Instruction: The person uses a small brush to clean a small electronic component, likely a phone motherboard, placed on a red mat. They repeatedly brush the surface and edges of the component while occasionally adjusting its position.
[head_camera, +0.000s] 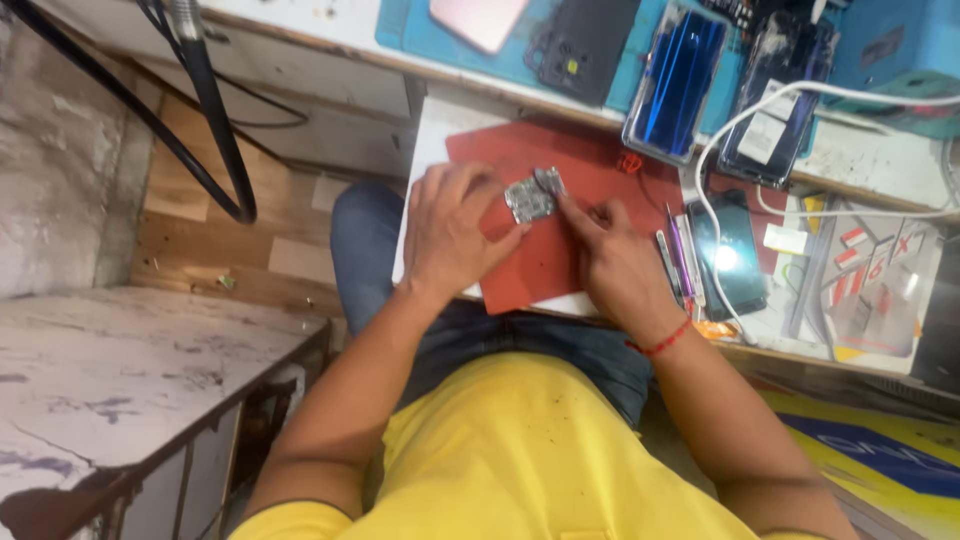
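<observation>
Both hands (530, 235) pinching small metallic board (529, 198), flat red mat (560, 265)

We take the red mat (560, 260) as our landmark. Just right of it lies a dark phone (728, 258) with a small bright glare on its screen. Beyond that phone we see a small white label (786, 239) and a clear packet (870, 290) with red, white and yellow markings. Up and right of the mat, a dark phone back (770, 110) carries a white rectangular label (764, 136).
</observation>
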